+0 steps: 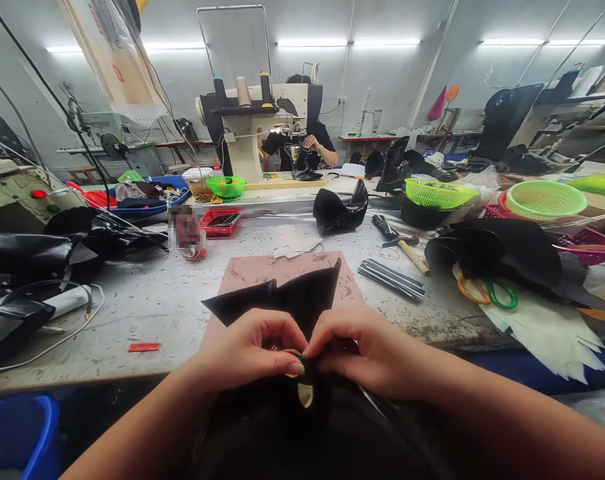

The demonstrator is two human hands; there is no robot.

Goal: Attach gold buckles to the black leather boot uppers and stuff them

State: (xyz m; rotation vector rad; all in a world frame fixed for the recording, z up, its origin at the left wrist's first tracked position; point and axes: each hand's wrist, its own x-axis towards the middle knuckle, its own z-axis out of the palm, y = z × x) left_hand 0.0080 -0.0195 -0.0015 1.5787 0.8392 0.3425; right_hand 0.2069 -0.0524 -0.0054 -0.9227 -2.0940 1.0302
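A black leather piece (302,293), shaped like a boot upper, stands with its pointed flaps over the near edge of the table. My left hand (267,343) pinches its near edge between thumb and fingers. Orange-gold loops (285,352), partly hidden, show in the same hand; I cannot tell what they belong to. Close beside it, my right hand (349,343) is closed on the same leather edge, with its fingertips partly hidden. Just below both hands is a small shiny gold-coloured patch (306,395). Under the leather lies a pinkish cutting board (242,270).
A hammer (407,250), striped strips (391,279) and scissors (487,292) lie to the right. Black leather pieces (102,237) are heaped left. Another upper (341,208) stands ahead. Baskets (546,199) line the right. Across the table, a person (327,143) works at a sewing machine (262,113).
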